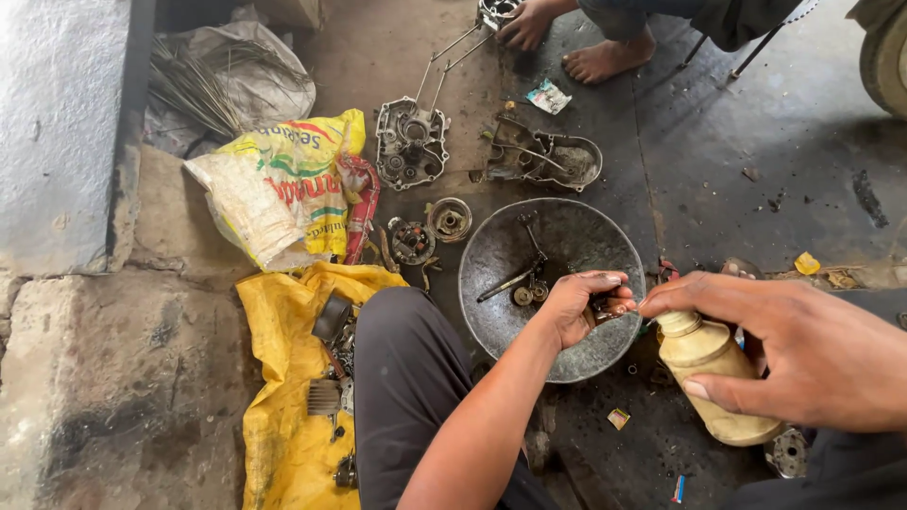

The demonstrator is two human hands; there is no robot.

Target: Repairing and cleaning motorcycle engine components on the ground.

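Hands (578,307) (803,345) meet over pan (491,255), bottle (710,370) tilted.

Daylight, soft and even; colour warm, exposure fair.

Brightest zone is the pale wall (57,123) at upper left, slightly washed out, so light probably enters from that side. Shadows are weak and diffuse; the darkest patch lies on the oily floor (784,142) at upper right, where detail sinks into grey. A dull sheen shows on the metal pan (557,236) (no hard glare). The right hand (803,349), nearest the lens, looks large and a little soft; the left hand (576,307) is sharper. Wide-angle stretch bends lines toward the edges. The small parts are hard to resolve.
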